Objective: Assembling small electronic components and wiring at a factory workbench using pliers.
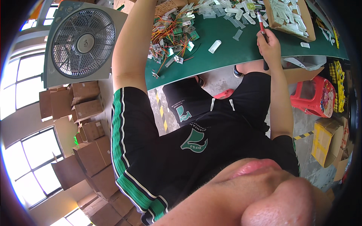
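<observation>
Green counter (226, 56): carries a wire and circuit-board pile (171, 32), clear plastic pieces (215, 46), cardboard box (290, 19).
Right hand (269, 47): fingers wrapped around red screwdriver (261, 24), long axis pointing away, up the counter.
Left hand: out of frame past the pile; state unknown.

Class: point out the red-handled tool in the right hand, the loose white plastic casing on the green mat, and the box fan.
red-handled tool (260, 19), head view, red shaft.
white plastic casing (214, 46), head view, middle.
box fan (83, 43), head view, grille centre.
</observation>
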A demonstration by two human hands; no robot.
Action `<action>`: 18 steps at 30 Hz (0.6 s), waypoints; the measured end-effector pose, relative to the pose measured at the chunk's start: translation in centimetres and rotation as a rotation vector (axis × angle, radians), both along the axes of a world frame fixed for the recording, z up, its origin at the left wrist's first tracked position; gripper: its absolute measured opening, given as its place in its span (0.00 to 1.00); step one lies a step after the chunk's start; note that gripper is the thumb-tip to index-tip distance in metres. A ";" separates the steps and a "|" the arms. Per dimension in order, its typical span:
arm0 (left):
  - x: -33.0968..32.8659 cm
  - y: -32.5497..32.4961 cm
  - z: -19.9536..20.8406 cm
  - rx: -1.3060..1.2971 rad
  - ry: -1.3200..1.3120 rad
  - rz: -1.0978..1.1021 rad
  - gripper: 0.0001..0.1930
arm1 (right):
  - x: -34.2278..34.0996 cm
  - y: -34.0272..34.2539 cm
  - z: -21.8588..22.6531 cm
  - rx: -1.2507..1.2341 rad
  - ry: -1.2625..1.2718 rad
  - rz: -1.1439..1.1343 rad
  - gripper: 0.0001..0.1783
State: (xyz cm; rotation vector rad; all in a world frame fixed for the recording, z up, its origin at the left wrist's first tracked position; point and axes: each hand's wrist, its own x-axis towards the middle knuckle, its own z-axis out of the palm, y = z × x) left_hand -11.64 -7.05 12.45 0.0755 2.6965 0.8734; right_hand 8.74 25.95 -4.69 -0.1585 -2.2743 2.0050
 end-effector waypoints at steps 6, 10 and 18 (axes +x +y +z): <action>2.5 1.4 3.1 0.055 0.208 -0.031 0.19 | -0.1 -0.4 0.4 -0.028 0.010 0.013 0.13; 2.0 0.3 2.5 0.121 0.178 0.090 0.17 | -0.2 -0.8 0.3 -0.022 0.032 0.019 0.14; 1.1 -1.6 -0.7 0.218 0.060 0.179 0.17 | -0.3 -0.3 0.1 -0.022 0.022 0.023 0.14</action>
